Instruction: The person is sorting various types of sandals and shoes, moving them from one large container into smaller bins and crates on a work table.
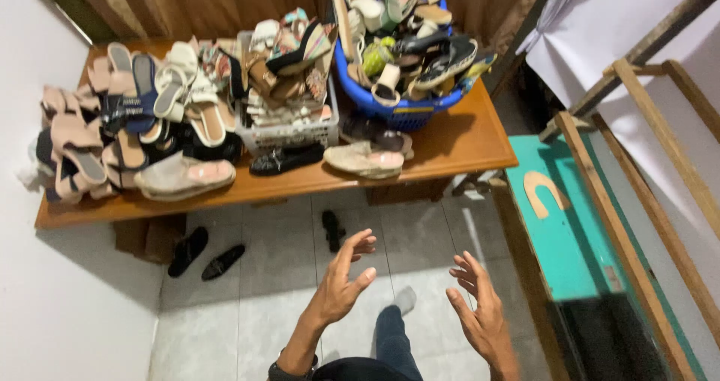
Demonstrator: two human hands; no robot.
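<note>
Hovering above the tiled floor, the left hand (341, 280) and right hand (480, 310) are both spread, palms facing each other, each grip holding nothing. Nearest along the tabletop's (465, 137) front edge lies a beige espadrille shoe (367, 160), touching nothing of either hand. It looks light, with a soft fabric upper and stiffer woven sole; taking it across the middle of the sole seems safest.

Glossy wood table (465, 145); blue plastic basket (390, 107); floor (255, 306) probably matt tile.
</note>
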